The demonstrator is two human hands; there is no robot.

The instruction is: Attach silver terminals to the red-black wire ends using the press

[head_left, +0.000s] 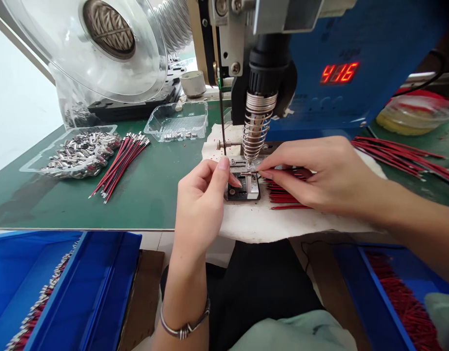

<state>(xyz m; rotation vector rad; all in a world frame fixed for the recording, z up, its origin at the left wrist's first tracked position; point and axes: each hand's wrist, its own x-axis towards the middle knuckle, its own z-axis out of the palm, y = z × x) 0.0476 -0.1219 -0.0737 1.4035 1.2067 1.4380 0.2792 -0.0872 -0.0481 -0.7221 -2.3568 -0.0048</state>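
My right hand [319, 175] pinches a thin wire [256, 171] between thumb and forefinger, its end at a small metal part in the fixture [252, 188]. My left hand [206, 195] is closed at the fixture's left side, thumb against the curled fingers; anything between them is hidden. Right above the fixture stands the soldering iron [260, 122] with a coiled spring around it, its tip close to the metal part. Several red and black wires [283, 199] lie on the white cloth [254, 226], partly under my right hand.
On the left are a clear tray of metal connectors [81, 151], a bundle of wires with connectors [120, 165] and another clear tray [176, 119]. The blue machine [319, 107] displays 416. More red wires [400, 156] lie right. Blue bins [103, 287] stand below the table edge.
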